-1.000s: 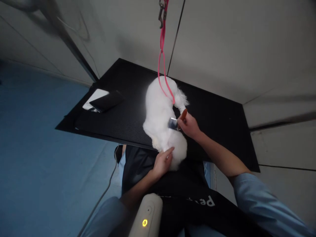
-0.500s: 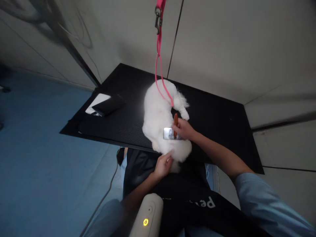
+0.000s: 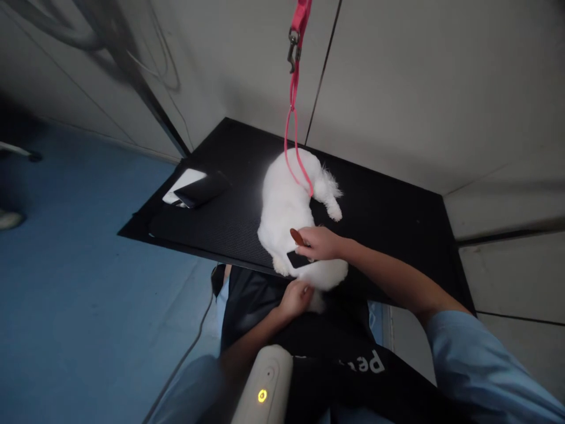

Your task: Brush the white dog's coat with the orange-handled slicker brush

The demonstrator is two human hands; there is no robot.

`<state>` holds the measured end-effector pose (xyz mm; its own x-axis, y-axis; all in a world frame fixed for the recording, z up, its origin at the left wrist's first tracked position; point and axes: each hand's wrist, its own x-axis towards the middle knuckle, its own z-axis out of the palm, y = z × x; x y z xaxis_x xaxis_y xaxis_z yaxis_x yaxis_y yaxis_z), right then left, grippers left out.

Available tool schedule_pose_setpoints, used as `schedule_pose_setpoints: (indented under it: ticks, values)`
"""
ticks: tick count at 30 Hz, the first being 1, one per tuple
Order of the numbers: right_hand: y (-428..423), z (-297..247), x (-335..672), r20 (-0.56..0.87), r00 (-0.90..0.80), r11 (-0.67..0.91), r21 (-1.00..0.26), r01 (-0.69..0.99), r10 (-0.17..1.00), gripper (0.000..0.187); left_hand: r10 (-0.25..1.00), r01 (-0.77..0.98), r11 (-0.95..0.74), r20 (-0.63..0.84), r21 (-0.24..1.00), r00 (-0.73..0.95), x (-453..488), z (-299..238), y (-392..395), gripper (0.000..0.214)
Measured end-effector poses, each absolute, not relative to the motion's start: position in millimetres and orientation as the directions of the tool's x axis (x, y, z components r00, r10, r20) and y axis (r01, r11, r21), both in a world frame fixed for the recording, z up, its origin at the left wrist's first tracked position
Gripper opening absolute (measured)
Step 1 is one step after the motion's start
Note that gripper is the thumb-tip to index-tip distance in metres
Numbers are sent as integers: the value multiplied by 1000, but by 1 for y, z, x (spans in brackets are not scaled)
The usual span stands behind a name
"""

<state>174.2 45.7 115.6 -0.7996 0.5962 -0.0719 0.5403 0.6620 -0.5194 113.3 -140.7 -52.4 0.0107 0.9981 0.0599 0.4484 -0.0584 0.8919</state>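
A white dog (image 3: 286, 197) lies on a black grooming table (image 3: 388, 203), its fluffy near end at the front edge. A pink loop (image 3: 296, 159) hangs down around its body. My right hand (image 3: 324, 242) is closed around the brown handle of a slicker brush (image 3: 296, 237). The brush's flat head, dark from this side, is at the dog's fur near the table's front edge. Just below, my left hand (image 3: 296, 299) is closed on the dog's white fur, its fingertips partly hidden. Which part of the dog it grips I cannot tell.
A white item and a dark flat case (image 3: 203, 189) lie at the table's left. A pale device with a lit yellow button (image 3: 262, 396) is close in front of me. A metal clip (image 3: 293, 50) hangs above; a pole (image 3: 154, 106) stands behind left. A person's shoe (image 3: 9, 220) shows far left.
My right hand has moved down and slightly left with the slicker brush, whose handle now tilts left and whose head has turned. My left hand stays at the fur. The view has shifted slightly.
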Motion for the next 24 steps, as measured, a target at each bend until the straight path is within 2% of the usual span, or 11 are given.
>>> schedule_pose_setpoints:
  ticks: [1,4,6,8,11,13,15,16,19,21,24]
  values:
    - [48,116,174,-63,-770,635,-525,567,635,18,997,455,-69,74,888,7,113,-52,-142,28]
    - [56,120,176,119,-637,581,-561,590,761,13,973,493,-94,185,865,-137,99,-47,-141,30]
    - [59,119,179,91,-725,616,-606,504,682,11,917,550,-88,283,830,-281,77,-42,-131,36]
    - [59,114,183,-21,-774,582,-647,493,632,13,867,626,-61,352,778,-353,50,-36,-109,37]
    - [56,103,192,35,-606,472,-664,580,795,13,895,745,-101,387,659,-221,15,-25,-60,38]
    - [53,97,199,71,-632,497,-686,531,772,14,912,785,-148,391,601,-127,4,-16,-29,33]
    - [52,93,206,24,-725,523,-710,472,688,16,912,806,-191,404,560,-65,0,-8,-4,26]
    - [53,93,208,16,-717,508,-717,478,697,16,911,811,-204,410,548,-48,0,-4,4,25]
    - [59,96,210,199,-481,463,-713,527,854,18,915,814,-215,403,540,-26,0,5,18,23]
    - [63,100,206,220,-534,516,-695,502,816,15,921,812,-213,390,543,-19,0,8,21,22]
    - [67,106,196,19,-749,572,-658,489,662,13,923,810,-211,384,547,-19,-1,9,23,21]
